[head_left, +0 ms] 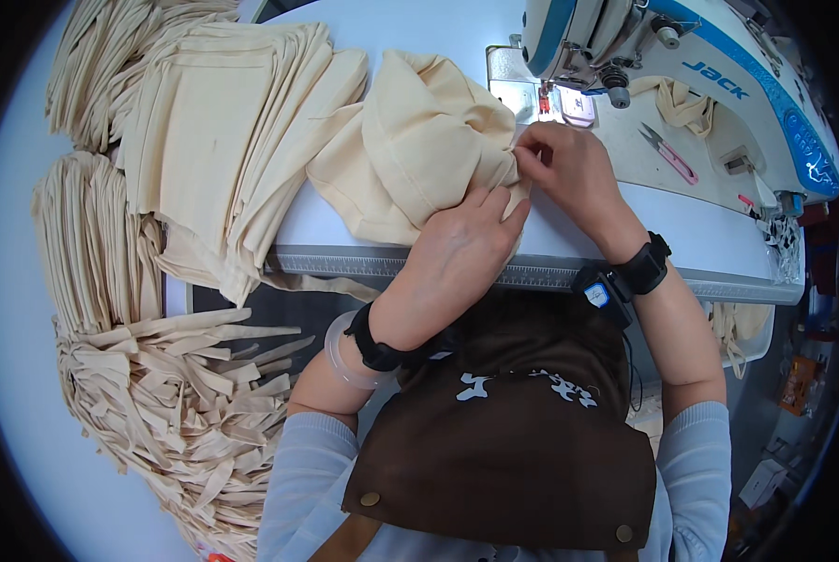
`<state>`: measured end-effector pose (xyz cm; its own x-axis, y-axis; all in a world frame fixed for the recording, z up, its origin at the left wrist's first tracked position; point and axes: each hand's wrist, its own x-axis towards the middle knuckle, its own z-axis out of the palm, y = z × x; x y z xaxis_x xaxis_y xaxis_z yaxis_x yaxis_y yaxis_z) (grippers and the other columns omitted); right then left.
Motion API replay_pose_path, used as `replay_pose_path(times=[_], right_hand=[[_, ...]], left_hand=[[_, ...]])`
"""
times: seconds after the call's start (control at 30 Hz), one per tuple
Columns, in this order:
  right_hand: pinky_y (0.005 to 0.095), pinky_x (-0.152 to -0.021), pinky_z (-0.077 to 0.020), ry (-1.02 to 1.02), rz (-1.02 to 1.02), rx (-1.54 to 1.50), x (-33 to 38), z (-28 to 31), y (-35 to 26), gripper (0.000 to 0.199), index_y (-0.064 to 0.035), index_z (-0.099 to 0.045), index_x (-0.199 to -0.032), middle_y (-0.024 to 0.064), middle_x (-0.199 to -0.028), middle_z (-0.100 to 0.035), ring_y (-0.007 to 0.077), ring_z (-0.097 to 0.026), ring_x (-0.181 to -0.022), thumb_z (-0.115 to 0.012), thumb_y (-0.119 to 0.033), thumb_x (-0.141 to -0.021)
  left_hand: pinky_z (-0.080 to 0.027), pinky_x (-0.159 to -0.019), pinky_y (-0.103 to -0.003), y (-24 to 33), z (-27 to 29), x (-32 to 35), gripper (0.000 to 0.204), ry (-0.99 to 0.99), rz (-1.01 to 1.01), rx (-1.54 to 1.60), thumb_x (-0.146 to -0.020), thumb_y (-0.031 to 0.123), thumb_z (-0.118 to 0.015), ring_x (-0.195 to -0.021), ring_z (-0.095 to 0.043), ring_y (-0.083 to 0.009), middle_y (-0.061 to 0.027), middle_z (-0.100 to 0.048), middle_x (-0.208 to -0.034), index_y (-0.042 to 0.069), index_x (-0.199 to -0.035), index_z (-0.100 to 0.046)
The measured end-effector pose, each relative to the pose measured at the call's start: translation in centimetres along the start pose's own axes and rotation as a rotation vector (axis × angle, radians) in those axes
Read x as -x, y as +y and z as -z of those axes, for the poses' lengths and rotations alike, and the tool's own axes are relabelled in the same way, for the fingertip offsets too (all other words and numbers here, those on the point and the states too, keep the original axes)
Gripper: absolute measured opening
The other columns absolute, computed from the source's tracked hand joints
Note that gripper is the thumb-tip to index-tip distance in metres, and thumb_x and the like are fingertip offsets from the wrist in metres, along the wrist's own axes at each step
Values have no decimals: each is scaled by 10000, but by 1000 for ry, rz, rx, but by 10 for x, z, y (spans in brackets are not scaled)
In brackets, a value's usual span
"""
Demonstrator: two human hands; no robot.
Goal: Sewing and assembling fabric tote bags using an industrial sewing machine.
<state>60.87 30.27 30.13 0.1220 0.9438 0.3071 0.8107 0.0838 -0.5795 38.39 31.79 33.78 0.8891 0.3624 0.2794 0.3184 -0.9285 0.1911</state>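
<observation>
A bunched cream cloth piece [424,131], sewn like a bag with seams showing, lies on the table in front of the sewing machine [616,56]. My left hand [466,244] presses on its near right part, with the fingers curled into the fabric. Close by, my right hand [569,169] pinches the right edge of the same cloth between thumb and forefinger. The fingertips of both hands are near each other, and folds partly hide the held edge. The machine's lit needle area [546,101] is just beyond my right hand, apart from the cloth.
Stacked cream cloth panels [213,122] lie to the left, beside bundles of cloth strips [166,393]. Pink-handled thread snips [670,155] and a cloth scrap [686,103] rest under the machine arm. A ruler strip [550,273] runs along the table's front edge.
</observation>
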Motion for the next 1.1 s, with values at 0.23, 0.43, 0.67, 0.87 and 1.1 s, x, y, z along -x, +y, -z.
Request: replay_pose_path(times=[0.23,0.43,0.67,0.87,1.1], right_hand=[[299,-693,-553,-46,-295,-430,-2,-5,19,172,32,-785,-1072,24,-864,-775,88,-678,-763,-760,-137,-1055],[278,-722,-541,-47,-216,-369,-1,-3,14,135,12,-774,-1073,1,-907,-766,76,-654,-792,-759,-121,-1052],[381,-795,-583,16,256,15,-3,10,-3,160,-36,-775,-1099,82,-995,-764,261,-722,-904,-797,-77,-946],[436,-823,-595,31,312,164,-5,-3,4,110,-20,-754,-1059,136,-1017,-770,353,-737,-951,-770,-46,-953],[326,-764,-589,52,-56,-251,-1,-7,5,115,22,-769,-1084,75,-948,-793,175,-737,-813,-760,-81,-1035]], left_hand=[[-619,-790,-401,1,-6,2,346,7,57,37,-941,149,-752,-1037,-708,-266,-102,-658,-1050,15,-1252,-680],[-596,-862,-419,3,-15,2,546,27,154,50,-955,222,-806,-1029,-692,-301,-107,-660,-1058,40,-1442,-639],[-560,-885,-389,10,-31,6,624,39,116,-141,-957,270,-795,-1093,-650,-255,-77,-632,-1102,21,-1507,-639],[-534,-916,-383,14,-36,11,610,48,119,-206,-976,290,-773,-1124,-630,-243,-71,-616,-1120,24,-1511,-650],[-563,-938,-362,15,-33,10,646,33,178,-245,-989,286,-760,-1132,-643,-223,-74,-654,-1147,-22,-1541,-626]])
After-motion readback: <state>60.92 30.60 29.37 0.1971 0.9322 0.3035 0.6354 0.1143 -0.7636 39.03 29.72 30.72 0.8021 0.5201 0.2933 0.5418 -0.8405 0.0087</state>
